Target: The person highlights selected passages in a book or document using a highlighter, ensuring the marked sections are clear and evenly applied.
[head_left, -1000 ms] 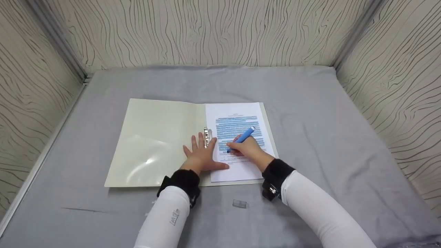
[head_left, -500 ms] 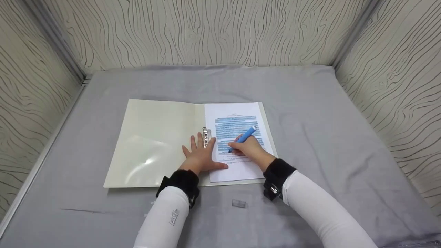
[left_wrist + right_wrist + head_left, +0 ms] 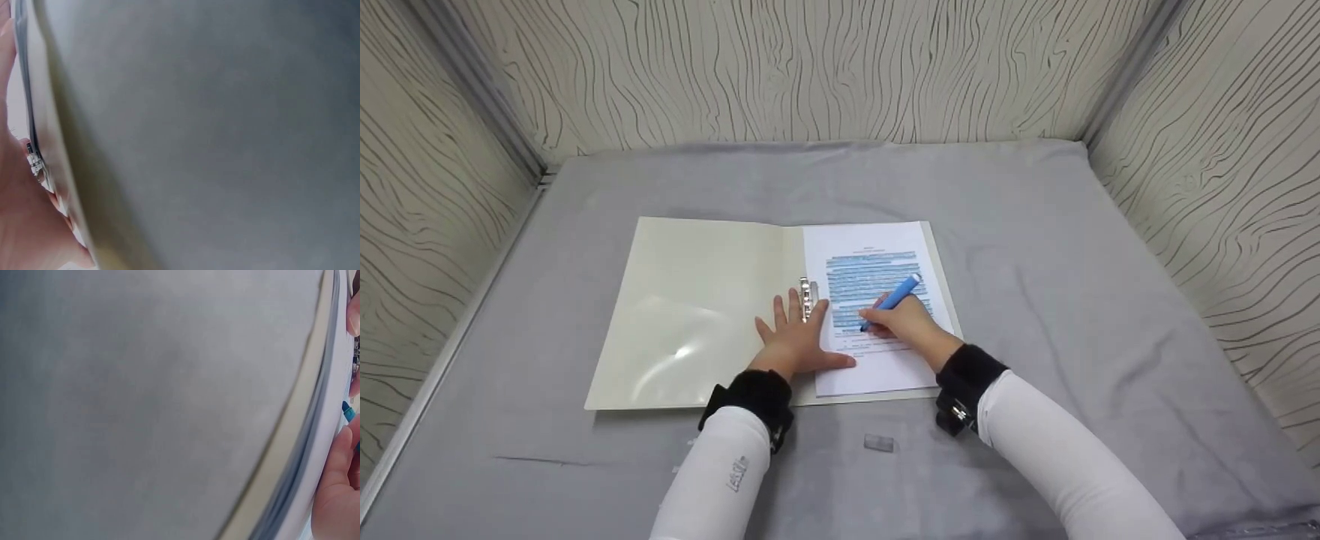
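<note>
A cream ring binder (image 3: 697, 300) lies spread on the table, its metal ring clip (image 3: 805, 296) by the spine. On its right side is a stack of white printed paper (image 3: 877, 379), most text lines coloured blue. My right hand (image 3: 906, 319) pinches a blue marker (image 3: 901, 291), its dark tip down at the text just below the blue block. In the right wrist view the marker tip (image 3: 345, 406) shows past my fingers. My left hand (image 3: 799, 345) rests flat with fingers spread across the spine and the page's left edge, thumb on the paper.
A small clear grey rectangular piece (image 3: 879, 442) lies on the grey cloth (image 3: 1035, 300) in front of the binder. Wood-patterned panels (image 3: 810, 75) stand at the back and both sides.
My right hand and the marker tip have slid slightly to the right along a text line, leaving a short dark blue mark. The left hand keeps its place.
</note>
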{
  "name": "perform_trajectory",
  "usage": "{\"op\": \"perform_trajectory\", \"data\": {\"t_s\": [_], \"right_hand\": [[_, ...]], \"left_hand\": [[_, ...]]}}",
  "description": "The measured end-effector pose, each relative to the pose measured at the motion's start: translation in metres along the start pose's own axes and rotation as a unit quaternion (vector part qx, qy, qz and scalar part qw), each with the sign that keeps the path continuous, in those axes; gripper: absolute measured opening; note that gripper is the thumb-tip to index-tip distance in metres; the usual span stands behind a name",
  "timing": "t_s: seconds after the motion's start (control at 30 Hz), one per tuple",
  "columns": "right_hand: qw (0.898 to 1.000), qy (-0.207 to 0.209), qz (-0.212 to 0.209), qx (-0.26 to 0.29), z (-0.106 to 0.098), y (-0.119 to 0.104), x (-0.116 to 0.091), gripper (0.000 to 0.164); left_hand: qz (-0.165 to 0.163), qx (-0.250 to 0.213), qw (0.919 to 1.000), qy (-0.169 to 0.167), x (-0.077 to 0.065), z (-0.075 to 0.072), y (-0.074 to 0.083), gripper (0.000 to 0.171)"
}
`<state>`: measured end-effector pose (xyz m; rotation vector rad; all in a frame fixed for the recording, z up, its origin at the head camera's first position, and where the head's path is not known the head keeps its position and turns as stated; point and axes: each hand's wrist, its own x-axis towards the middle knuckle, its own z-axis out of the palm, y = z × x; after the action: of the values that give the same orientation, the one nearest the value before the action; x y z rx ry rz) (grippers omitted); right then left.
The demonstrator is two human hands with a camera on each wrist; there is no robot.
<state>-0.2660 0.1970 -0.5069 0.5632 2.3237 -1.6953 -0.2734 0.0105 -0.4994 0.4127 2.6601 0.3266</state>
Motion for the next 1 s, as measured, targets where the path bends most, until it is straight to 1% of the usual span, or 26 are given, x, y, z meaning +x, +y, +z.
{"op": "perform_trajectory", "data": {"t_s": [0.23, 0.47, 0.7, 1.0], "right_hand": [[1.000, -0.006, 0.004, 0.012, -0.0023, 0.0001, -0.0002, 0.024], [1.000, 0.000, 0.009, -0.005, -0.0042, -0.0009, -0.0009, 0.024], [1.000, 0.001, 0.017, -0.004, -0.0067, 0.0007, -0.0003, 0.026], [1.000, 0.004, 0.013, -0.006, -0.0098, 0.0040, 0.0012, 0.026]], "left_hand": [[-0.003, 0.000, 1.0000, 0.000, 0.0004, -0.0003, -0.0005, 0.109], [-0.007, 0.007, 0.9999, -0.004, 0.0008, -0.0001, -0.0007, 0.108], [-0.006, 0.009, 0.9999, -0.006, 0.0019, 0.0003, -0.0015, 0.110], [-0.003, 0.008, 0.9999, -0.006, 0.0016, 0.0001, -0.0012, 0.110]]}}
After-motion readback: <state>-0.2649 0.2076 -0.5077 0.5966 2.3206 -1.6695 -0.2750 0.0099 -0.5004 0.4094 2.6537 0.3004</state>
